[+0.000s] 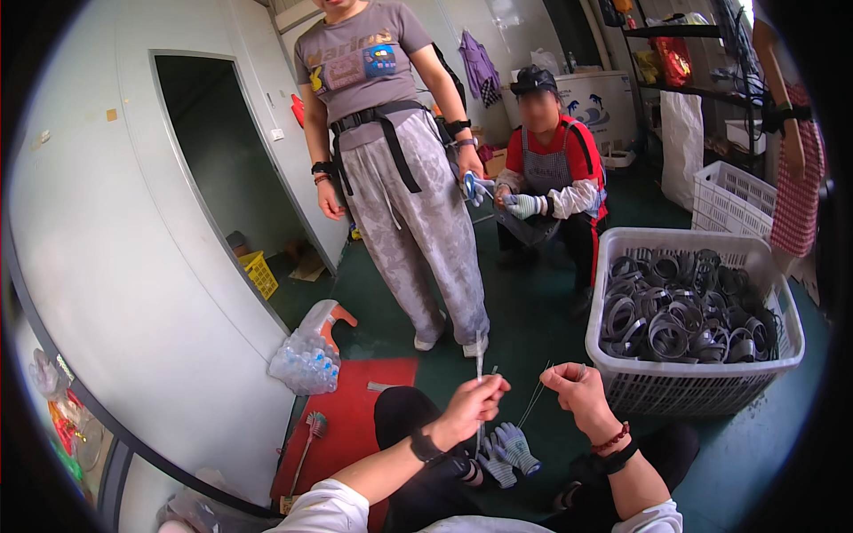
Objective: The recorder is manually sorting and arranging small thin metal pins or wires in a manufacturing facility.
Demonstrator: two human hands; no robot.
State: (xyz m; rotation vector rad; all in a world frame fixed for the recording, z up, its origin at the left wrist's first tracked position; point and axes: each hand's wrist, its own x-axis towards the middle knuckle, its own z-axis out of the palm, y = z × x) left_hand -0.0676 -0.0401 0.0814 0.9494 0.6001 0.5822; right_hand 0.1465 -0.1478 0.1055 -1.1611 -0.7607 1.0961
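Note:
My left hand [478, 404] is closed around a thin, pale strip [481, 351] that sticks out above and below the fist. To its right, my right hand [576, 386] pinches a few thin wires [532, 400], which slant down and left from the fingertips. The two hands are apart, at about the same height over my lap. A pair of grey-blue knitted work gloves [511, 451] lies below, between my legs. Right of my right hand stands a grey plastic crate [702, 366], heaped with coiled dark flat bands [680, 311].
A person [404, 178] stands ahead; another [551, 160] crouches behind, wearing gloves. At left lie a red mat [355, 435], a long-handled brush [306, 444], a bag of plastic bottles [306, 362] and an orange-and-white stool [327, 322]. A white crate [733, 200] stands at far right.

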